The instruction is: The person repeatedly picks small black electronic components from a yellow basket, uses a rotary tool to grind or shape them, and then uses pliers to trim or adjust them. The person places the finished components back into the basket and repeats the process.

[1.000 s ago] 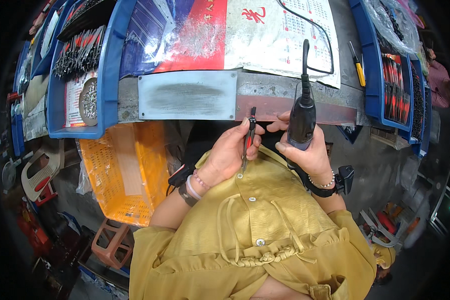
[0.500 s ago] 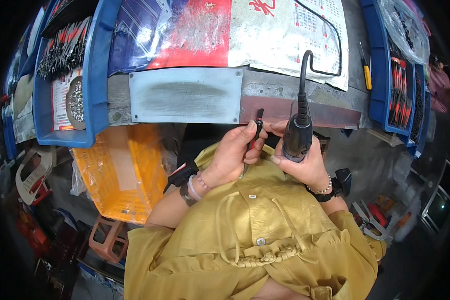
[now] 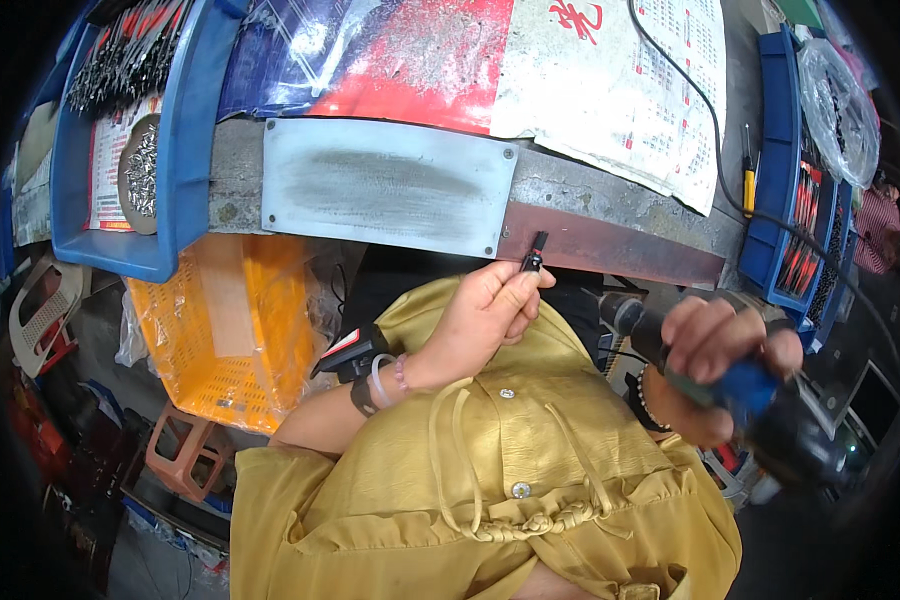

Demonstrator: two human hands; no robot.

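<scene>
The left hand (image 3: pixel 495 305) pinches a slim black piece (image 3: pixel 537 250) with a touch of red between thumb and fingers, its dark tip showing against the reddish strip (image 3: pixel 620 240) on the near edge of the surface (image 3: pixel 235 180). Well apart from it, the right hand (image 3: pixel 715 365) — blurred — is curled around a dark, blue-banded power tool (image 3: pixel 748 388), whose narrower nose points back toward the left hand.

A pale plate (image 3: pixel 390 185), smudged grey in the middle, lies along the edge. To the left, a blue bin (image 3: pixel 190 190) holds a shallow dish (image 3: pixel 127 180) of small shiny metal pieces (image 3: pixel 143 175); a yellow basket (image 3: pixel 165 330) sits below. At right, a yellow-handled screwdriver (image 3: pixel 748 190) lies beside another blue bin (image 3: pixel 763 255).
</scene>
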